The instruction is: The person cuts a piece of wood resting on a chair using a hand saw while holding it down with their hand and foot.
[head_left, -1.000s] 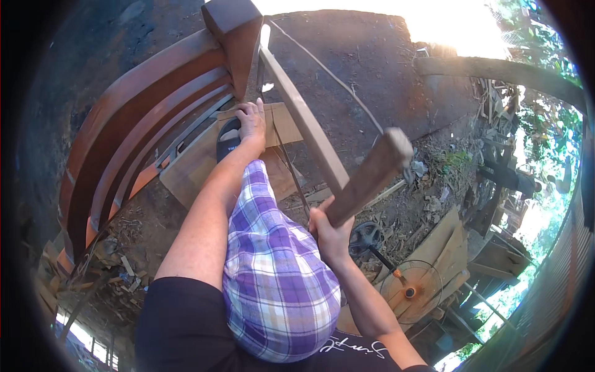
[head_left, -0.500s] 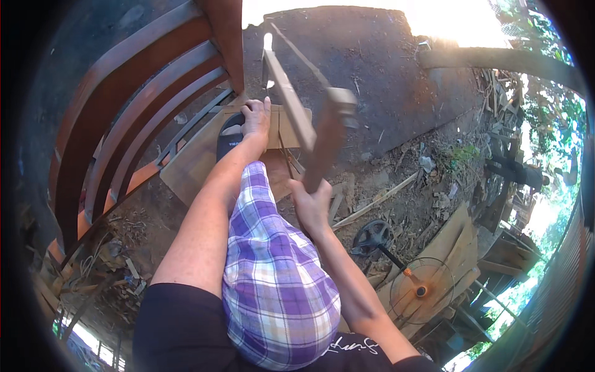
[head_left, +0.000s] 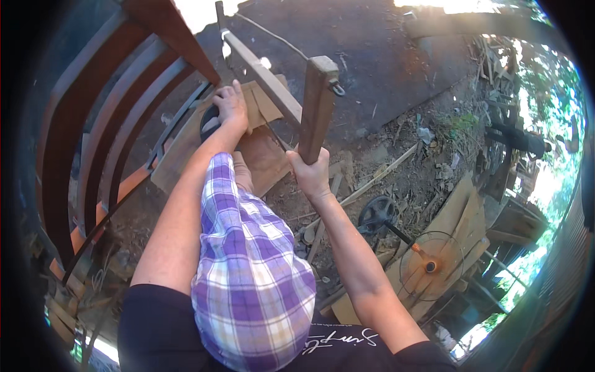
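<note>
My right hand (head_left: 312, 173) grips the upright end (head_left: 317, 105) of a wooden frame saw, whose crossbar (head_left: 263, 77) reaches forward and whose thin blade (head_left: 266, 121) runs down past a brown board (head_left: 173, 167). My left hand (head_left: 231, 108) is closed on the board's upper part, beside the blade, with fingertips partly hidden. Just left of that hand, a dark sandal (head_left: 209, 124) with my foot, mostly hidden, rests on the board. My leg in purple plaid cloth (head_left: 251, 266) lies between my forearms.
A curved reddish wooden furniture frame (head_left: 65, 155) stands close on the left. At right are a rusty fan (head_left: 430, 266), plywood sheets (head_left: 469, 211), scrap sticks (head_left: 387, 167) and debris on dirt. A wooden beam (head_left: 471, 25) crosses at the upper right; foliage lies beyond.
The saw has moved left and its near upright now stands straighter, with my right hand still on it. My left hand and the surroundings appear shifted left and up as the view moved.
</note>
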Motion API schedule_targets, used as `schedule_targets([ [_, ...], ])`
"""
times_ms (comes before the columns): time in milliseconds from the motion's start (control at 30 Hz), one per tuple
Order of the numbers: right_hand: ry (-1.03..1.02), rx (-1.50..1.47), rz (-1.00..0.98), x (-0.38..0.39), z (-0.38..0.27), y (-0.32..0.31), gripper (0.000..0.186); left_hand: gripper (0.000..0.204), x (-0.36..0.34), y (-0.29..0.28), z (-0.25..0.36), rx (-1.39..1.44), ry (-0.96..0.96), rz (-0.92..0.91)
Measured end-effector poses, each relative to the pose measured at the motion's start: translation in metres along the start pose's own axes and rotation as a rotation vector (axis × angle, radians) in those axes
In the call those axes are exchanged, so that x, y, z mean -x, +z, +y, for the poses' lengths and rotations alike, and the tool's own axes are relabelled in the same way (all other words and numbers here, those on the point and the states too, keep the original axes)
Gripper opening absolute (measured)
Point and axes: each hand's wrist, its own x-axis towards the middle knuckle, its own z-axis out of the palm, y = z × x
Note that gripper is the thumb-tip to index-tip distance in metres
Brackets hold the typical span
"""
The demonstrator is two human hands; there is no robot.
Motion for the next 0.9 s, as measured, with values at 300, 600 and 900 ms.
schedule_targets([
  [300, 0.103, -0.209, -0.001, -0.006, -0.014, 0.004, 0.016, 0.143, 0.014, -0.013, -0.003, -0.068, -0.009, -0.002],
  [600, 0.268, -0.202, -0.248, -0.11, -0.131, 0.028, 0.015, 0.069, 0.0, 0.018, 0.005, -0.08, -0.048, 0.14],
  [900, 0.36, 0.061, -0.504, -0.221, -0.183, 0.106, 0.011, 0.088, -0.01, 0.042, 0.012, -0.091, -0.135, 0.313],
])
